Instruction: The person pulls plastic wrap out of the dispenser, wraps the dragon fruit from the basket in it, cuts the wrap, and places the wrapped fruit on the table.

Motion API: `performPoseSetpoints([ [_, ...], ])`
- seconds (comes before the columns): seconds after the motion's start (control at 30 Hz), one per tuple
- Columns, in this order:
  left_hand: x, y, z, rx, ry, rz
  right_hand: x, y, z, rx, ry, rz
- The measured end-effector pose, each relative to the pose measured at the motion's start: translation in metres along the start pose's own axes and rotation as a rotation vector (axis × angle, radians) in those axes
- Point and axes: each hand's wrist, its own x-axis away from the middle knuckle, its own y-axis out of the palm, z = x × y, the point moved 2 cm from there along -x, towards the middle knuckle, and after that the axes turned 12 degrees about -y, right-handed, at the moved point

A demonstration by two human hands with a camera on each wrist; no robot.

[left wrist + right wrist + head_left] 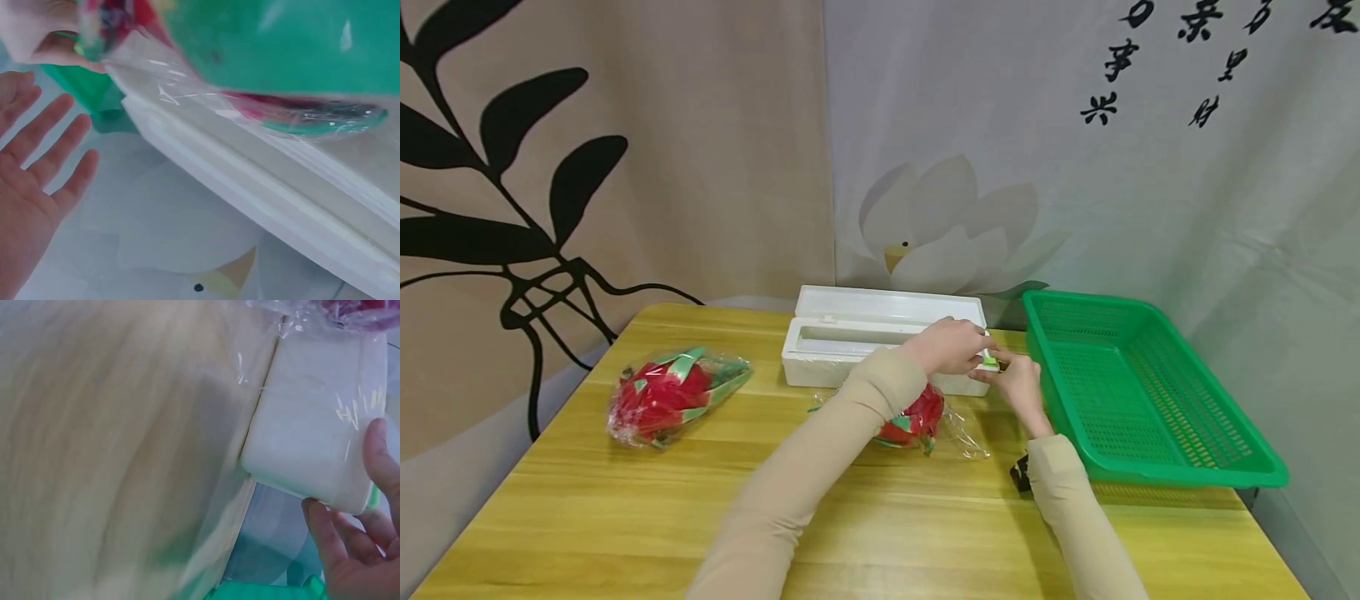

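A white cling film dispenser (827, 367) stands with its lid raised at the back of the table, a pale roll inside. My left hand (951, 343) is over its right part, fingers extended and spread in the left wrist view. At the right end, my right hand (1018, 385) grips the corner, thumb on the front and fingers round the end, beside a small green slider (990, 362). A dragon fruit (921, 417) in clear plastic lies in front of the dispenser, partly hidden by my left arm. Another wrapped dragon fruit (662, 396) lies to the left.
A green perforated basket (1157, 475) stands at the right, close beside my right hand. The wooden table (625, 517) ends at a printed curtain (737, 167) behind. A small black object (1021, 475) shows by my right cuff.
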Motion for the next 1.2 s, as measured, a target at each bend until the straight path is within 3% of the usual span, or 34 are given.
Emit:
performPoseSetpoints([
  [0.23,-0.017,0.008,0.007,-0.036,-0.047,-0.116,0.001,0.000,0.004,-0.021,0.065,0.012],
  [0.57,-0.026,0.015,0.015,-0.207,-0.014,-0.147,0.001,-0.002,0.001,-0.033,0.079,-0.005],
  [1.2,-0.021,0.022,0.004,-0.172,-0.028,-0.190,0.000,-0.005,-0.004,-0.038,0.079,-0.036],
])
